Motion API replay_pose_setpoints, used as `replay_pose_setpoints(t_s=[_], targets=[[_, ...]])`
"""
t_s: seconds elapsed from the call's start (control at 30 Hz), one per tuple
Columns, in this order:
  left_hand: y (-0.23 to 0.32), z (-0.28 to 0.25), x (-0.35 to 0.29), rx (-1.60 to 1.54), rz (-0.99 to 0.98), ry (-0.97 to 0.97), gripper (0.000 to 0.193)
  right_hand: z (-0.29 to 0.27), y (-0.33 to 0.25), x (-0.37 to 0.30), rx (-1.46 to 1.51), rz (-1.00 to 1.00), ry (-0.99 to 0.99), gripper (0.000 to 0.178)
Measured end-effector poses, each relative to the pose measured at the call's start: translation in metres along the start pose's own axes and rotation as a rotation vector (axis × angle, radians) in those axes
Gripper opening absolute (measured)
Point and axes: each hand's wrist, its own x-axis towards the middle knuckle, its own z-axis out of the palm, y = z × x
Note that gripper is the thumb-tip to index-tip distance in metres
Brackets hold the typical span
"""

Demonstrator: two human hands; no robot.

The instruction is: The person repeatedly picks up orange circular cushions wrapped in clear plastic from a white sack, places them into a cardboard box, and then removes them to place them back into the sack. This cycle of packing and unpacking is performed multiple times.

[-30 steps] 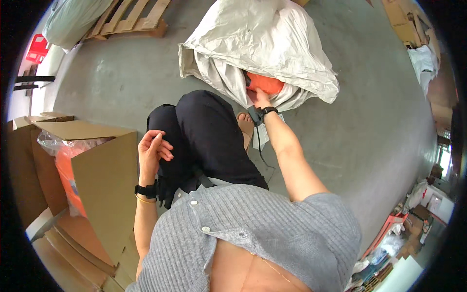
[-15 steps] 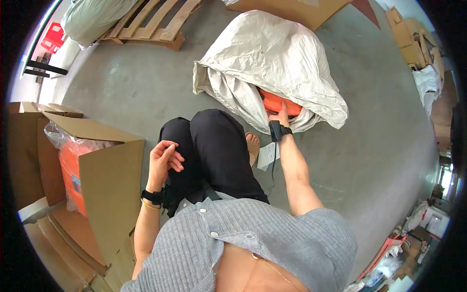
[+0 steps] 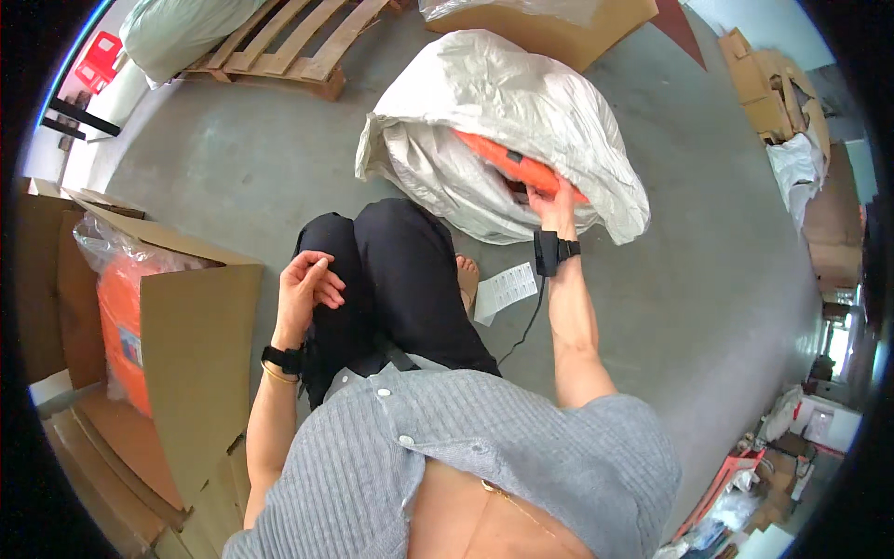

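A large white woven sack (image 3: 521, 93) lies on the floor ahead, its mouth facing me. Inside the mouth shows a bright orange padded fabric item (image 3: 512, 163) with a small black patch; most of it is hidden by the sack. My right hand (image 3: 553, 197) grips the near edge of this item, thumb and fingers around it. Above my left knee hovers my left hand (image 3: 312, 281), fingers loosely curled and apart, holding nothing.
At left stands an opened cardboard box (image 3: 200, 363) with an orange item in clear plastic (image 3: 126, 340). A printed white sheet (image 3: 506, 291) lies by my foot. Further off are a wooden pallet (image 3: 303, 67), another cardboard box (image 3: 559, 33) and stacked cardboard (image 3: 768, 93). Assorted goods (image 3: 745, 503) sit at lower right.
My right hand has shifted up and slightly right, lifting the orange item's edge. More of the item shows and the sack's mouth gapes wider. My left hand stays over the knee.
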Motion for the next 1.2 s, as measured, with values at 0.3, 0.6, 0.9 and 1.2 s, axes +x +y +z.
replay_pose_setpoints(t_s=[0.3, 0.6, 0.9, 1.2], targets=[[0.007, 0.007, 0.001, -0.114, 0.036, -0.095, 0.021, 0.077, -0.042, -0.223, -0.040, -0.014, -0.320, 0.041], [0.035, 0.045, 0.108, -0.407, -0.270, -0.345, 0.045, 0.034, -0.052, -0.282, -0.369, -0.222, -0.220, 0.042], [0.033, 0.040, 0.140, -0.194, -0.403, -0.500, 0.041, 0.138, -0.047, -0.297, -0.565, -0.559, -0.374, 0.024], [0.041, 0.045, 0.088, -0.723, -0.409, -0.717, 0.042, 0.195, -0.048, -0.409, -0.747, -0.742, -0.528, 0.036]])
